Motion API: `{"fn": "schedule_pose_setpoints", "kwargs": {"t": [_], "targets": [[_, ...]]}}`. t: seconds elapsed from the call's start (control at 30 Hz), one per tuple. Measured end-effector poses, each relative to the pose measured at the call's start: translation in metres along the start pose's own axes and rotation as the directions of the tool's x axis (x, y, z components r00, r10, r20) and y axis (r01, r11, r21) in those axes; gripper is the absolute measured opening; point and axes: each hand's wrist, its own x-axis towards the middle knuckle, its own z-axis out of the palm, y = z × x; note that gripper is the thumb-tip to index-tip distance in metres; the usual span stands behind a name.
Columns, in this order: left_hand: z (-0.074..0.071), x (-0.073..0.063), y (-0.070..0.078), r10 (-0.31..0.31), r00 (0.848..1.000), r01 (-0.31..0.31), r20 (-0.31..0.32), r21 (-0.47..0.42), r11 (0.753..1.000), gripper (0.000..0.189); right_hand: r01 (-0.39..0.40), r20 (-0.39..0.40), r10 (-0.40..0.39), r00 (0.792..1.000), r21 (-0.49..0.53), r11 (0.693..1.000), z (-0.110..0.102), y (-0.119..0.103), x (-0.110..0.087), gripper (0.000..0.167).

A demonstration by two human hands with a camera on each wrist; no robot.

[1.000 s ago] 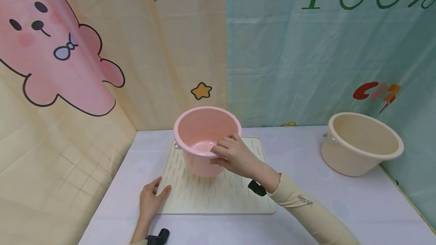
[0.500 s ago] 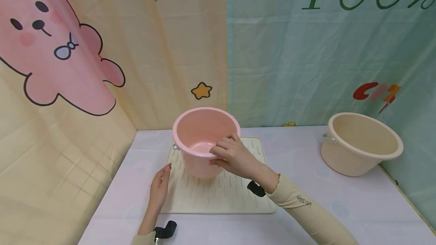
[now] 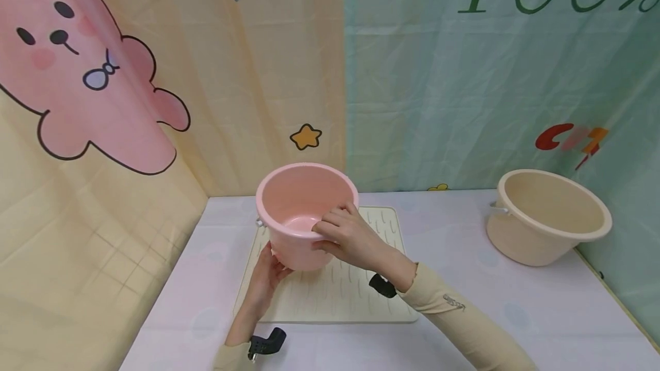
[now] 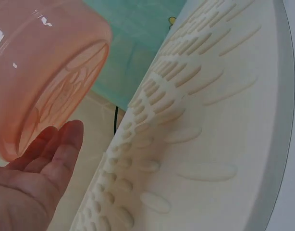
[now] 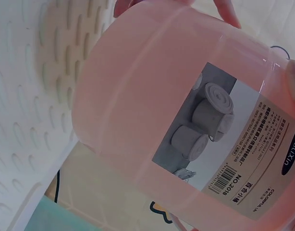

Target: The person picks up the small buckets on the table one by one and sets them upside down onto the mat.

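Observation:
A pink plastic bucket (image 3: 294, 248) hangs above a cream ridged mat (image 3: 356, 302), its underside showing in the left wrist view. My right hand (image 3: 353, 239) grips the near rim, fingers over the inside and thumb outside. My left hand (image 3: 262, 282) is at the lower left of the bucket, fingers along its side and thumb near the base. From the left wrist, the fingers of that hand (image 4: 46, 178) look nearly straight beside the bucket's bottom edge. A printed label (image 5: 229, 144) with a barcode is on the bucket's outer wall in the right wrist view.
A beige bucket (image 3: 531, 248) with a white handle mount stands at the right side of the white-covered table (image 3: 464, 314). Printed curtains (image 3: 412, 102) close off the back and both sides. The mat lies in the table's middle.
My left hand has left the mat's left edge and come up and right to the bucket's lower side. The bucket, in my right hand, has shifted slightly left.

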Motion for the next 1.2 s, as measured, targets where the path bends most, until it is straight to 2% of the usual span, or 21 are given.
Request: {"fn": "schedule_pose_setpoints", "kwargs": {"t": [0.07, 0.2, 0.4, 0.6, 0.7, 0.8, 0.87, 1.03, 1.2], "targets": [[0.001, 0.001, -0.002, 0.005, 1.0, -0.005, -0.009, -0.043, 0.999, 0.059, 0.002, -0.004, -0.002, 1.0, -0.001, 1.0, 0.002, 0.0, 0.0, 0.025], [0.003, 0.001, -0.002, -0.036, 0.996, 0.031, -0.078, -0.069, 0.997, 0.061, 0.0, -0.005, 0.0, 1.0, -0.002, 1.0, 0.003, 0.0, 0.0, 0.026], [0.003, -0.001, -0.003, -0.083, 0.985, 0.08, -0.153, -0.027, 0.996, 0.063, 0.003, -0.007, -0.003, 1.0, -0.026, 1.0, 0.003, 0.001, 0.001, 0.025], [-0.001, -0.004, -0.002, -0.064, 0.989, 0.074, -0.136, 0.072, 0.995, 0.06, -0.022, -0.016, 0.022, 1.0, -0.005, 1.0, 0.004, 0.005, 0.002, 0.026], [-0.008, -0.001, -0.002, -0.03, 0.993, 0.047, -0.116, 0.141, 0.989, 0.054, -0.034, -0.02, 0.035, 0.999, 0.03, 0.999, 0.005, 0.007, 0.002, 0.026], [-0.014, 0.005, 0.0, -0.016, 0.993, 0.04, -0.119, 0.199, 0.979, 0.058, -0.034, -0.017, 0.035, 0.999, 0.053, 0.998, 0.005, 0.007, 0.002, 0.026], [-0.018, 0.009, 0.002, -0.027, 0.989, 0.057, -0.145, 0.205, 0.977, 0.061, -0.03, -0.014, 0.031, 0.999, 0.064, 0.998, 0.005, 0.007, 0.002, 0.025], [-0.023, 0.017, 0.007, -0.038, 0.986, 0.072, -0.165, 0.204, 0.976, 0.06, -0.021, -0.017, 0.023, 1.0, 0.076, 0.997, 0.006, 0.006, 0.0, 0.024], [-0.022, 0.023, 0.011, 0.038, 0.99, -0.006, -0.139, 0.219, 0.976, 0.052, -0.025, -0.018, 0.027, 0.999, 0.104, 0.994, 0.004, 0.007, 0.0, 0.024]]}}
